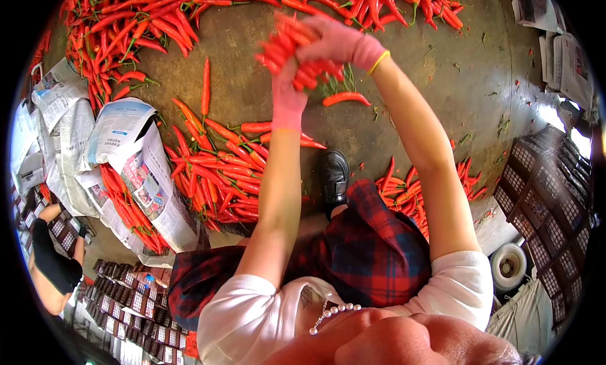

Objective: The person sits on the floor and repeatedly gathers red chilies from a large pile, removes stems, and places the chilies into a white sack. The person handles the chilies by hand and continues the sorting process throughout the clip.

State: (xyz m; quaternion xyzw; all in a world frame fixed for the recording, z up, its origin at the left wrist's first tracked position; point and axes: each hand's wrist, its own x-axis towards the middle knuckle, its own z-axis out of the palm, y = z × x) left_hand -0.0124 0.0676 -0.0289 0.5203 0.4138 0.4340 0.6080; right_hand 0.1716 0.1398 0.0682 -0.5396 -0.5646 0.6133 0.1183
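A bunch of red chilli peppers (310,74) is held between my two hands above the concrete floor, blurred by motion. My left hand (289,93), in a pink glove, grips the bunch from below. My right hand (334,41), in a pink glove with a yellow cuff edge, closes over its upper side. Green stems poke out at the lower right of the bunch. Just below them, a single red chilli (346,98) lies on the floor. Closer to me, a loose pile of chillies (222,175) spreads beside my left forearm.
Large chilli heaps (137,19) line the far floor. At left stands a newspaper-lined container (163,194) holding chillies. More chillies (402,192) lie by my black shoe (335,175). Dark plastic crates (539,209) and a wheel (509,266) are at right; another person (54,256) bends at left.
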